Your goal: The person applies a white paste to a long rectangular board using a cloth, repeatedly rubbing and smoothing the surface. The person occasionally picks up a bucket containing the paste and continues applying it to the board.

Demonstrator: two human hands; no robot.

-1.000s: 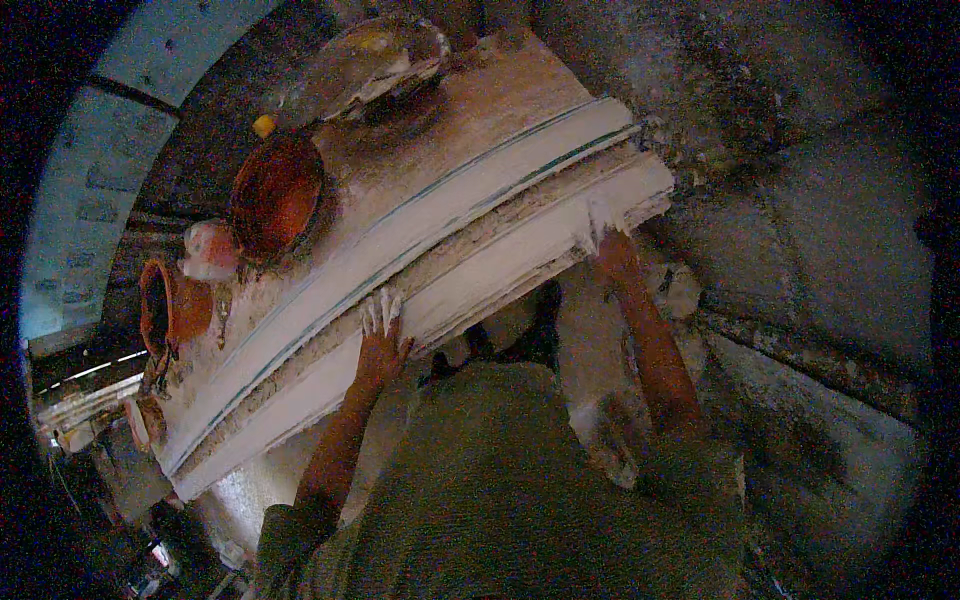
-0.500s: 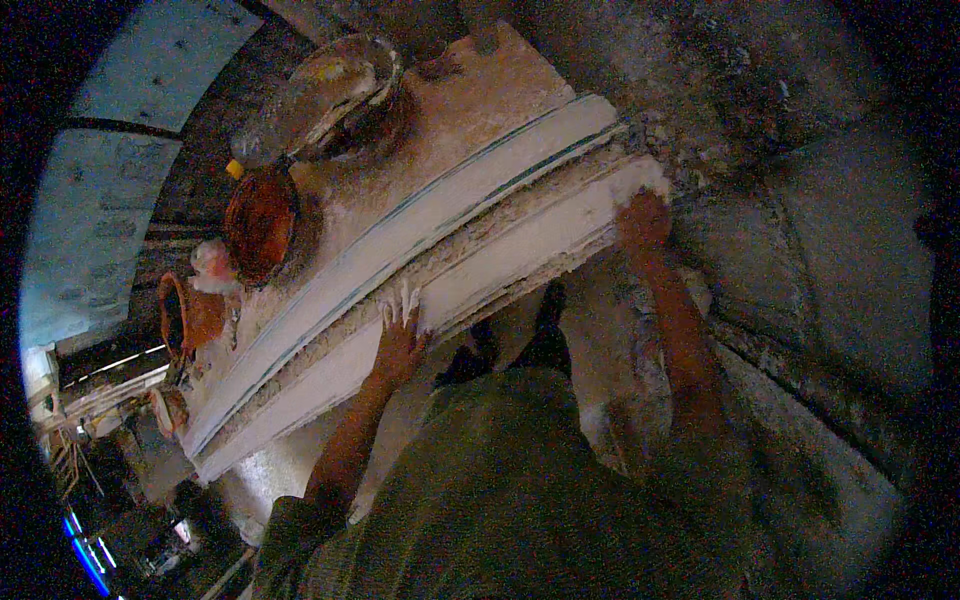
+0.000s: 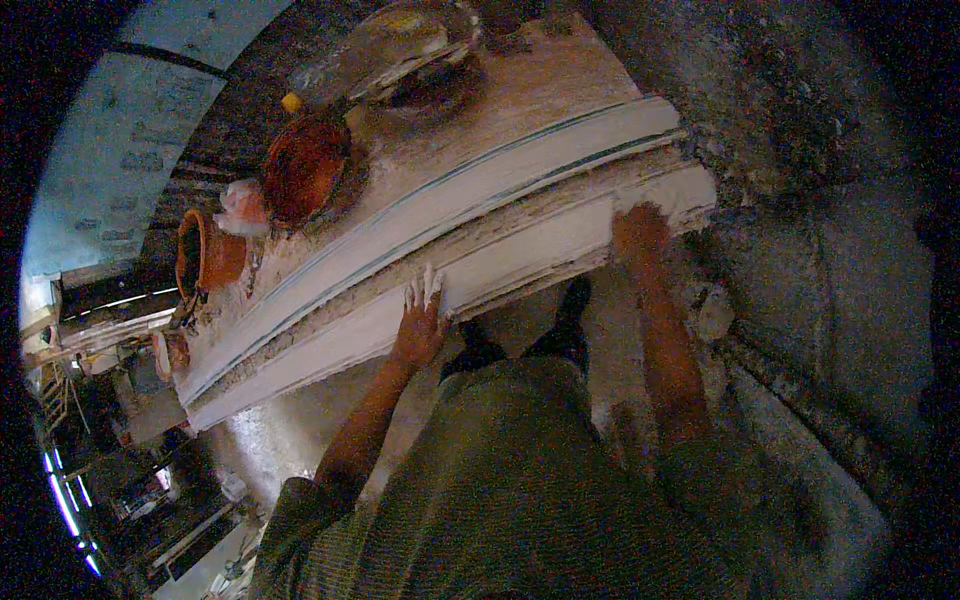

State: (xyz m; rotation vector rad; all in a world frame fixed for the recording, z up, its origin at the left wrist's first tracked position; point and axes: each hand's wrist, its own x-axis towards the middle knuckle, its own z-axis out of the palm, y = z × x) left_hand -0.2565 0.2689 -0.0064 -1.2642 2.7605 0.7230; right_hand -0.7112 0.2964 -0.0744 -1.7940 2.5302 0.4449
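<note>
A long, whitish, plaster-like strip lies slantwise along the near edge of a dusty worktable. My left hand rests on its near side around the middle, fingers spread and coated white. Toward the strip's right end, my right hand lies on the surface, its fingertips dark and blurred, so whether it grips anything is unclear. Just beyond runs a second pale strip with dark green lines along its length. A rough, crumbly band separates the two strips.
An orange bowl, a white and red plastic bag and an orange bucket stand at the table's far left. Behind them sits a large, crusted basin. My feet are on the floor below the near edge.
The view has shifted, so the table things appear farther right. My right hand has slid leftward along the near strip, away from its right end. My left hand stays on the strip.
</note>
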